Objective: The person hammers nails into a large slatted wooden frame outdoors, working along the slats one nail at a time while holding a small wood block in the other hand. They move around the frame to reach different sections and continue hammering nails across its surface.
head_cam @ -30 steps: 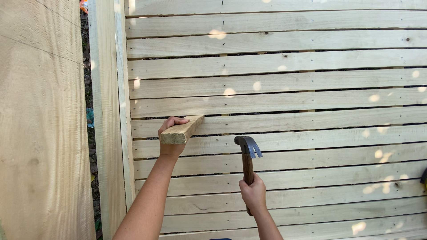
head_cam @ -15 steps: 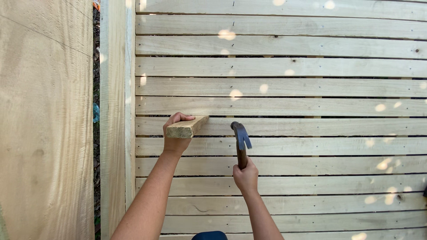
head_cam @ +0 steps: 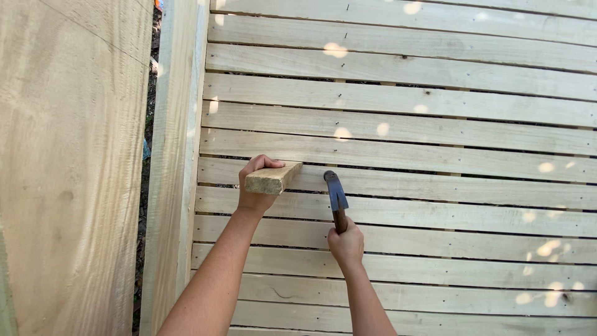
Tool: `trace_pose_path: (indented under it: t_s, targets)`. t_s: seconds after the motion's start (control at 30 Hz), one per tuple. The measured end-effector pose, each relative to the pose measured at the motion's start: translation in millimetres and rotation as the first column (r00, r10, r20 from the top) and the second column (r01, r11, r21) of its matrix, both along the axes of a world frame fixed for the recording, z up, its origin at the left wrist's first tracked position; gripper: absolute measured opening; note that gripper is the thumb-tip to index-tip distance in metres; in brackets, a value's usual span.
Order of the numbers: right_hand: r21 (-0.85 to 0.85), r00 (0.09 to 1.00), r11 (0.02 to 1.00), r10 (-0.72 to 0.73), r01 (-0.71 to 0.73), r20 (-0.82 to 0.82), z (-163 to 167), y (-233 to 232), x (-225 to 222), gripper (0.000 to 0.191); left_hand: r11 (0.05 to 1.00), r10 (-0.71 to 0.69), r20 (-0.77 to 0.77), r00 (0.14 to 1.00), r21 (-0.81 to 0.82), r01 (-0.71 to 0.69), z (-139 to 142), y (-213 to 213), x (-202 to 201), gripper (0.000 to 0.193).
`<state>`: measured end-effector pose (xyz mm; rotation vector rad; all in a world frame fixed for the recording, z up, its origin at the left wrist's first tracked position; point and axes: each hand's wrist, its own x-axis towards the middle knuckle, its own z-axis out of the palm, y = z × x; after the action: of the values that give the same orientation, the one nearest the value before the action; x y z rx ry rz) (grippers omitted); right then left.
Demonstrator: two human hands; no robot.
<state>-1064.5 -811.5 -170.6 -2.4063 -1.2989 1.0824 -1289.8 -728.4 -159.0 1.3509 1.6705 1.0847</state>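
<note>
So your left hand [head_cam: 256,186] is wrapped around a short, pale rectangular block of wood [head_cam: 272,177], fingers curled over its top edge and thumb underneath, holding it flat against the fence of horizontal light-wood slats [head_cam: 435,134]. The block sits on the slat roughly halfway up the panel, close to the tall upright wooden post [head_cam: 177,155] on the left, with its cut end pointing back at you. Your right hand [head_cam: 346,241] is closed tight around the brown wooden handle of a claw hammer with a dark blue-grey metal head [head_cam: 336,193]; the head is raised just to the right of the block, near it but not touching, right over the gap between two slats. Off to the far left there's a big flat sheet of pale plywood [head_cam: 68,174], and sunlight is dappling spots across the slats.
</note>
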Motion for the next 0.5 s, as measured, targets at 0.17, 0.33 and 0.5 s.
trace_pose_path:
  t_s: [0.17, 0.33, 0.5]
  targets:
    - [0.313, 0.951, 0.937, -0.055, 0.154, -0.303, 4, 38, 6, 0.017, 0.993, 0.013, 0.104, 0.995, 0.115, -0.025, -8, -19, 1, 0.012]
    - [0.768, 0.945, 0.620, 0.129, 0.161, -0.302, 6, 10, 16, 0.014, 0.999, 0.018, -0.005, 1.000, 0.052, -0.017, -10, 6, -2, 0.013]
    - [-0.082, 0.999, 0.996, -0.028, 0.024, -0.040, -1, 12, 18, 0.017, 0.994, -0.039, 0.058, 0.998, 0.105, 0.033, -4, 10, -5, 0.017]
